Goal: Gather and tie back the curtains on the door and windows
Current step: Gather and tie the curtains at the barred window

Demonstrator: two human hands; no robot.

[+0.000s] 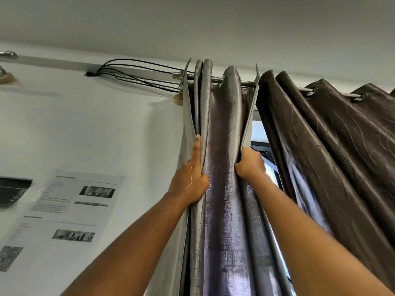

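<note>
In the head view, the person reaches up with both arms to the grey curtain (224, 167), which hangs in tight folds near the left end of the rod (248, 83), beside the brown curtain (331, 157). A strip of daylight from the window (258, 133) shows between the two panels.

The step in hand looks like gathering the grey panel into one bunch before tying it. To do it well, the right side should be drawn sideways toward the left, along the rod rather than downward, so the eyelets slide and the bracket takes no load. The folds should stack in their existing pleats, and both grips should stay at the same height so the bundle hangs straight for the tie. No tie-back is visible here.

The left hand (190, 178) grips the left edge of the folds. Its index finger lies straight up along a pleat and the other fingers curl round the cloth. The right hand (250, 163) is closed tightly on the panel's right edge, fingers wrapped behind the fabric and out of sight.
</note>
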